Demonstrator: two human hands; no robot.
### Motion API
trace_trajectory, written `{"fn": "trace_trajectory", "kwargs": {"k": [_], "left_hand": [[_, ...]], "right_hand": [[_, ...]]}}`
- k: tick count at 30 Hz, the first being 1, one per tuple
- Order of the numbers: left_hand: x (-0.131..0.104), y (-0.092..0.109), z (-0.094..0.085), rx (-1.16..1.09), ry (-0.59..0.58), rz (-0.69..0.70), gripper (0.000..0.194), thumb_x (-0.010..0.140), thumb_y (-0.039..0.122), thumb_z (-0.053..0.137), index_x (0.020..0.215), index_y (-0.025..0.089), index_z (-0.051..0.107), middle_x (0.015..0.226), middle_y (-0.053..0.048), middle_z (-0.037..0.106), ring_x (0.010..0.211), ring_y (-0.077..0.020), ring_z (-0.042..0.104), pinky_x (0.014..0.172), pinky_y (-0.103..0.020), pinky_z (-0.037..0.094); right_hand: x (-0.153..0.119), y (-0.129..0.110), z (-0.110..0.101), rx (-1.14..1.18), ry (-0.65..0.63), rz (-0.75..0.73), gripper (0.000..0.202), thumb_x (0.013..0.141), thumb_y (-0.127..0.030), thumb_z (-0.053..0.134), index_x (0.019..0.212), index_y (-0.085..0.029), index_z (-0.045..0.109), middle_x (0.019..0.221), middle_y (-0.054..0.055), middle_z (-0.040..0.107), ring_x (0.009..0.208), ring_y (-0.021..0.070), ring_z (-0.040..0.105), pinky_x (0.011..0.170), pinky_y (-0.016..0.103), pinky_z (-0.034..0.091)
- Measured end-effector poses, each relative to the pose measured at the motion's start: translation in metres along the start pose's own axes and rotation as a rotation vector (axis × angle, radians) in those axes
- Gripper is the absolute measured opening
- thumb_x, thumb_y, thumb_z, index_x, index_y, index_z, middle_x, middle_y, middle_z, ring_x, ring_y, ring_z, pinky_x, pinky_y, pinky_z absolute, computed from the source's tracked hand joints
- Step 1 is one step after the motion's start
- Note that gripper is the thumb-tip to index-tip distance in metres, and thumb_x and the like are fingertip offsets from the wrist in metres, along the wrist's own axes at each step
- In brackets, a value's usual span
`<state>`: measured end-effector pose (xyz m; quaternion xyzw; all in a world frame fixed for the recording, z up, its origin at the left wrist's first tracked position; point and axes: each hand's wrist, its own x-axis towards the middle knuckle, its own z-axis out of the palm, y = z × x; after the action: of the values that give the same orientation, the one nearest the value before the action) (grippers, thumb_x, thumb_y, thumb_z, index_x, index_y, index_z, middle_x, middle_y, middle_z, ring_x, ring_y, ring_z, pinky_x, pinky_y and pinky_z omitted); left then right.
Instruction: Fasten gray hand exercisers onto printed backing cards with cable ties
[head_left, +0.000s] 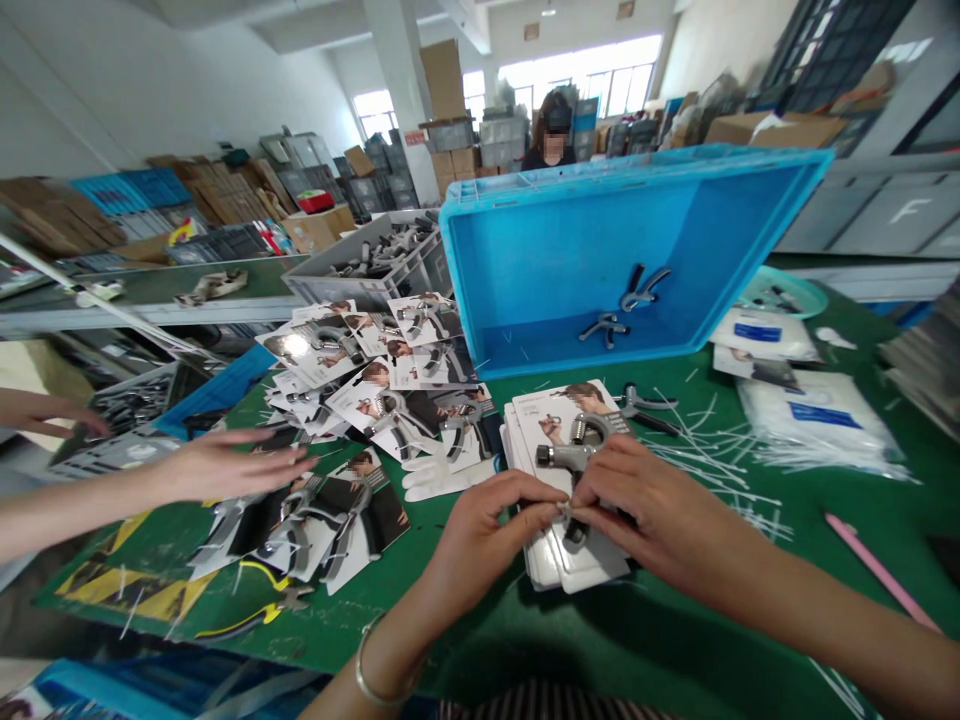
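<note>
My left hand (487, 530) and my right hand (645, 490) meet over a stack of printed cards (544, 420) on the green table. Fingertips of both hands pinch together at a small pale thing, too small to make out, beside the handle of a grey hand grip (574, 457). That grip, with its metal spring, lies on the top card. A bracelet circles my left wrist. Behind my right hand another hand grip (649, 405) rests on the table, near scattered white zip ties (720, 460).
A blue crate (570, 250) stands tilted behind the stack, two grips inside. Carded grips (390, 410) are heaped left of it. Another person's hand (240, 462) reaches over cards. Yellow-handled pliers (259, 610), bagged ties (825, 415) and a pink stick (877, 570) lie around.
</note>
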<state>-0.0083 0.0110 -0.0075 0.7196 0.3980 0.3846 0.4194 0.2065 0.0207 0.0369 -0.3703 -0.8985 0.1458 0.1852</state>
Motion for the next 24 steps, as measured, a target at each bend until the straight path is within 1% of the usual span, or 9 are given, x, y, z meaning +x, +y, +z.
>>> {"fn": "trace_trajectory", "kwargs": {"k": [2, 4, 7, 10, 13, 17, 19, 21, 24], "left_hand": [[-0.001, -0.001, -0.001, -0.024, -0.006, -0.070, 0.013, 0.094, 0.027, 0.061, 0.098, 0.021, 0.073, 0.091, -0.002, 0.073, 0.084, -0.0154, 0.066, 0.078, -0.027, 0.049], [-0.001, 0.000, 0.000, 0.080, 0.059, -0.063, 0.010, 0.093, 0.026, 0.062, 0.092, 0.020, 0.071, 0.086, -0.001, 0.070, 0.081, -0.0151, 0.063, 0.076, -0.027, 0.047], [0.000, 0.005, 0.002, 0.301, 0.106, 0.033, 0.012, 0.094, 0.023, 0.061, 0.083, 0.018, 0.065, 0.081, -0.002, 0.066, 0.080, -0.0164, 0.059, 0.076, -0.029, 0.042], [0.001, 0.012, 0.000, 0.354, 0.032, 0.137, 0.012, 0.095, 0.020, 0.057, 0.084, 0.017, 0.061, 0.082, -0.003, 0.063, 0.082, -0.0170, 0.057, 0.078, -0.031, 0.040], [-0.002, 0.013, -0.004, 0.152, -0.017, 0.087, 0.010, 0.094, 0.021, 0.058, 0.085, 0.018, 0.060, 0.082, -0.002, 0.061, 0.080, -0.0156, 0.056, 0.076, -0.029, 0.041], [-0.006, 0.006, -0.002, -0.240, 0.033, -0.079, 0.014, 0.093, 0.028, 0.061, 0.084, 0.019, 0.059, 0.081, -0.001, 0.058, 0.077, -0.0146, 0.054, 0.071, -0.026, 0.043], [-0.007, 0.004, 0.004, -0.276, 0.040, -0.081, 0.014, 0.094, 0.029, 0.060, 0.085, 0.019, 0.060, 0.082, -0.001, 0.057, 0.077, -0.0147, 0.054, 0.071, -0.026, 0.043], [-0.008, 0.005, 0.011, -0.152, 0.049, -0.033, 0.009, 0.092, 0.028, 0.063, 0.091, 0.020, 0.060, 0.087, -0.002, 0.059, 0.083, -0.0161, 0.056, 0.077, -0.029, 0.044], [-0.012, 0.003, 0.023, 0.134, 0.135, 0.044, 0.034, 0.082, 0.026, 0.076, 0.109, 0.023, 0.056, 0.108, -0.006, 0.060, 0.103, -0.0226, 0.056, 0.092, -0.037, 0.045]], "right_hand": [[-0.001, 0.001, 0.003, 0.022, 0.011, 0.020, 0.015, 0.097, -0.023, 0.056, 0.086, -0.018, 0.065, 0.084, 0.005, 0.064, 0.084, 0.0223, 0.054, 0.076, 0.036, 0.043], [0.000, 0.001, 0.005, 0.040, 0.032, 0.059, 0.011, 0.096, -0.025, 0.060, 0.089, -0.019, 0.065, 0.085, 0.005, 0.065, 0.086, 0.0228, 0.055, 0.077, 0.036, 0.043], [0.003, -0.001, 0.007, 0.048, 0.062, 0.084, 0.010, 0.095, -0.028, 0.062, 0.093, -0.019, 0.065, 0.089, 0.005, 0.067, 0.090, 0.0236, 0.055, 0.079, 0.037, 0.043], [0.005, -0.002, 0.005, 0.040, 0.046, 0.036, 0.011, 0.096, -0.025, 0.060, 0.091, -0.019, 0.067, 0.088, 0.005, 0.067, 0.089, 0.0226, 0.054, 0.083, 0.038, 0.042], [0.002, -0.001, 0.001, 0.051, 0.008, 0.004, 0.010, 0.094, -0.020, 0.060, 0.087, -0.019, 0.067, 0.086, 0.004, 0.065, 0.086, 0.0215, 0.053, 0.082, 0.038, 0.040], [-0.005, 0.003, -0.002, 0.156, -0.009, 0.011, 0.008, 0.093, -0.016, 0.060, 0.089, -0.020, 0.065, 0.087, 0.002, 0.065, 0.087, 0.0196, 0.054, 0.084, 0.036, 0.040], [-0.006, 0.005, 0.001, 0.199, 0.006, 0.004, 0.006, 0.094, -0.017, 0.060, 0.092, -0.021, 0.065, 0.088, 0.002, 0.065, 0.088, 0.0186, 0.055, 0.087, 0.036, 0.040], [-0.005, 0.009, 0.006, 0.221, 0.053, -0.017, 0.006, 0.095, -0.020, 0.060, 0.091, -0.020, 0.064, 0.085, 0.001, 0.065, 0.087, 0.0182, 0.056, 0.087, 0.036, 0.039], [0.000, 0.016, 0.016, 0.249, 0.146, -0.019, 0.011, 0.097, -0.025, 0.059, 0.088, -0.020, 0.063, 0.085, 0.001, 0.066, 0.088, 0.0187, 0.057, 0.085, 0.037, 0.040]]}}
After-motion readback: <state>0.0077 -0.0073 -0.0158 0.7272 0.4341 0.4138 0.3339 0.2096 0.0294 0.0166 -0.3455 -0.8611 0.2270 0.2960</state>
